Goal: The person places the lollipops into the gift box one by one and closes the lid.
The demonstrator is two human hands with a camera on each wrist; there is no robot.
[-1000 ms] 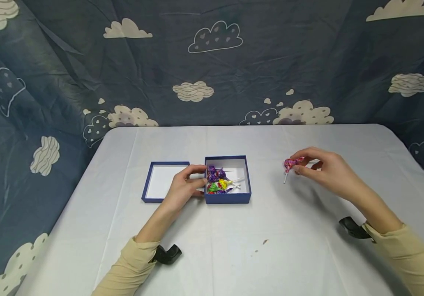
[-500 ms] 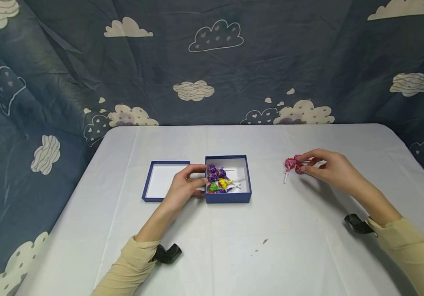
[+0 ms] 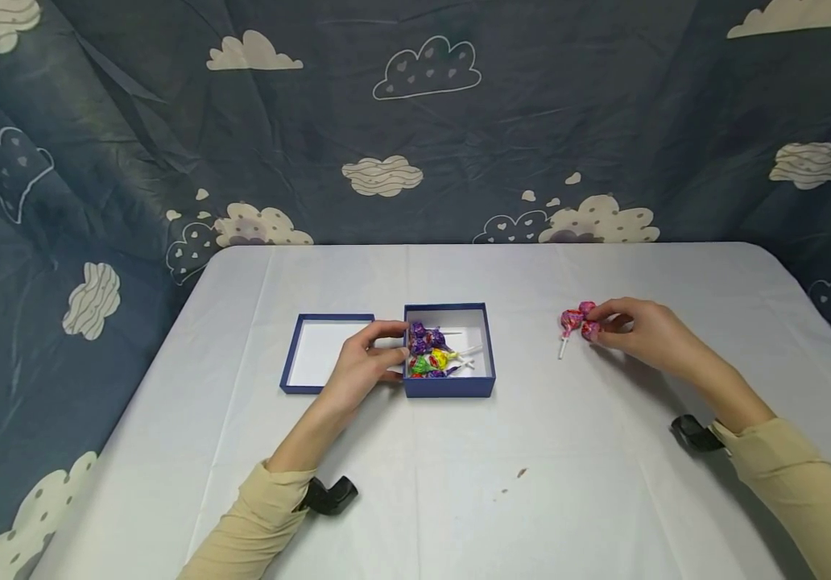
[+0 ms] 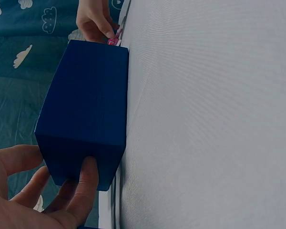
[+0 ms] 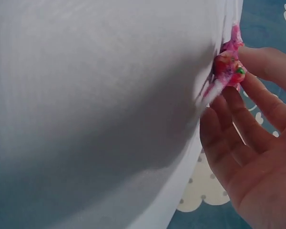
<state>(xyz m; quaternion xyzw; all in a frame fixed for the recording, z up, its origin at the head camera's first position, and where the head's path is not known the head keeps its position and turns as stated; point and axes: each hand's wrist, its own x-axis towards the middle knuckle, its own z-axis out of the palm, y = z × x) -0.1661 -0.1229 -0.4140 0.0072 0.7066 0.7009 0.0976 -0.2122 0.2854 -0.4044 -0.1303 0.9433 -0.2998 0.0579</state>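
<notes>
1. Head view: The right hand (image 3: 636, 322) has thumb and forefinger bent, slightly parted and right at the pink lollipops (image 3: 571, 320) on the table (image 3: 459, 499); whether they grip one, I cannot tell. The left hand (image 3: 365, 358) holds the box (image 3: 450, 389) by its left wall, fingers bent and partly spread. The pink lollipops have shiny patterned wrappers, and one white stick (image 3: 562, 348) points toward the person. Three pink heads show. One lid (image 3: 317, 354) lies left of the single blue box, which contains several purple lollipops (image 3: 435, 338), plus yellow and green wrappers, too overlapped to count surely.
2. Left wrist view: The left thumb reaches the box's upper edge; other fingers touch its plain end wall.
3. Right wrist view: Pink-and-red wrapping with a green spot sits against the right thumb and forefinger tips; the remaining fingers extend loosely.
</notes>
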